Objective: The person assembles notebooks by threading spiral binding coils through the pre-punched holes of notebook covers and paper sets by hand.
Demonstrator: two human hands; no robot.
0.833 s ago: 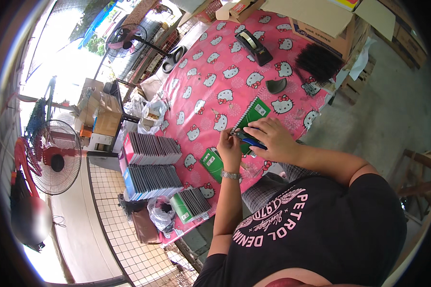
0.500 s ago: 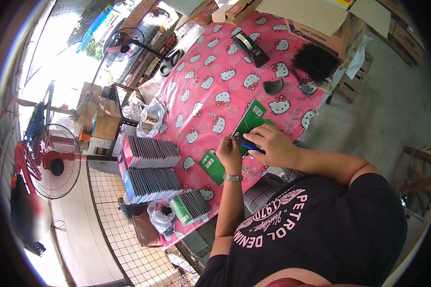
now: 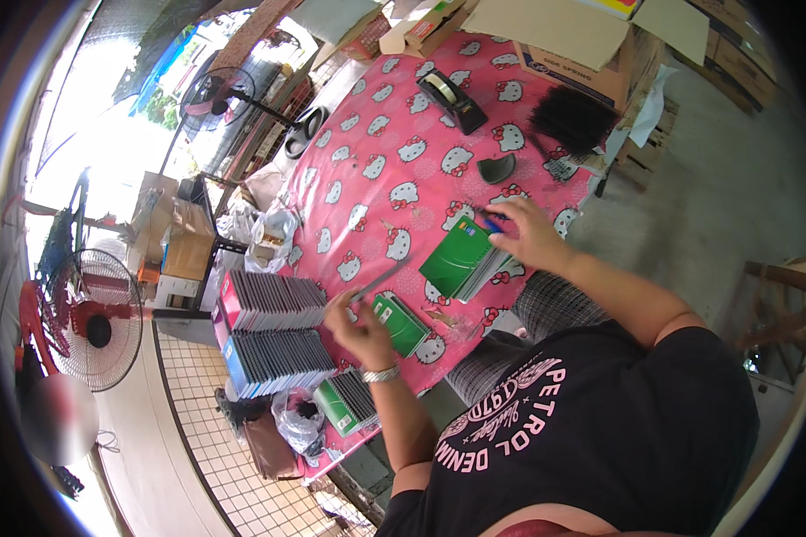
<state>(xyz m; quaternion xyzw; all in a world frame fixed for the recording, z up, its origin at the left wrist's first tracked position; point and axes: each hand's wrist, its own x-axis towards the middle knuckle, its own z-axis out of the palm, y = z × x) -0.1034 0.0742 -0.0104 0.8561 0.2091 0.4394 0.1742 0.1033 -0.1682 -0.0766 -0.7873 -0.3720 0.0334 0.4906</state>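
My left hand (image 3: 358, 333) is closed, with a thin grey strip-like thing (image 3: 381, 280) reaching out from its fingertips; the frames do not show its kind. My right hand (image 3: 533, 234) grips a blue-handled hand tool (image 3: 493, 224), mostly hidden by the fingers. Beside that hand lies a stack of green notebooks (image 3: 457, 258), a plain green cover uppermost. Between the hands and nearer to me, a smaller pile of green notebooks (image 3: 403, 326) rests on the pink patterned tablecloth (image 3: 354, 188).
Spiral-bound notebooks stand in rows at the left: pink-ended (image 3: 273, 300), blue-ended (image 3: 278, 358) and green (image 3: 345, 401). Further back are a black tape dispenser (image 3: 452, 103), a dark curved piece (image 3: 496, 169), a heap of black spiral wires (image 3: 573, 121) and a cardboard box (image 3: 573, 72).
My hands have parted from the green spiral notebook. The left moved left with the grey strip-like thing; the right moved up and right with the blue-handled tool. A plain green cover now shows.
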